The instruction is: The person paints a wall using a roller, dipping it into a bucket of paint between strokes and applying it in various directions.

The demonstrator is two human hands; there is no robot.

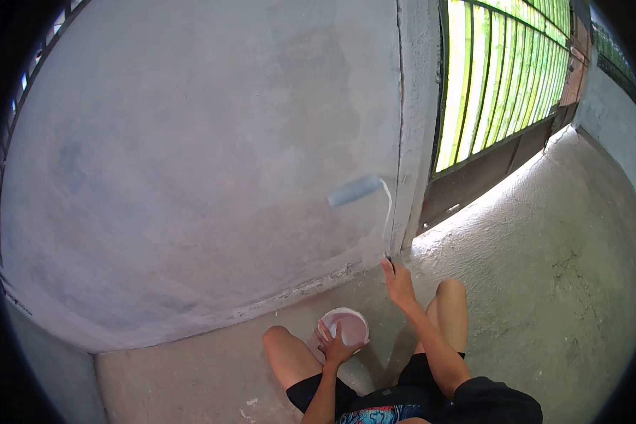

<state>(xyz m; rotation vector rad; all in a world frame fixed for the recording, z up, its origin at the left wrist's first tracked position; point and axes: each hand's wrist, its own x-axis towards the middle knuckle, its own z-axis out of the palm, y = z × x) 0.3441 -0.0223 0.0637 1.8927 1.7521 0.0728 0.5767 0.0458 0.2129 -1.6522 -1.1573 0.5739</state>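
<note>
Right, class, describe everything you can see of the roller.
The roller has a pale blue-grey sleeve that looks soft, a thin whitish wire curving down from the sleeve's right end, and a dark handle mostly hidden in the right hand. The sleeve slants slightly, right end higher, at the wall near its right edge; whether they touch is hard to tell.

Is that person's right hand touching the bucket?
Apart: the head view shows floor between the right hand and the bucket; that hand grips the paint roller.
</note>
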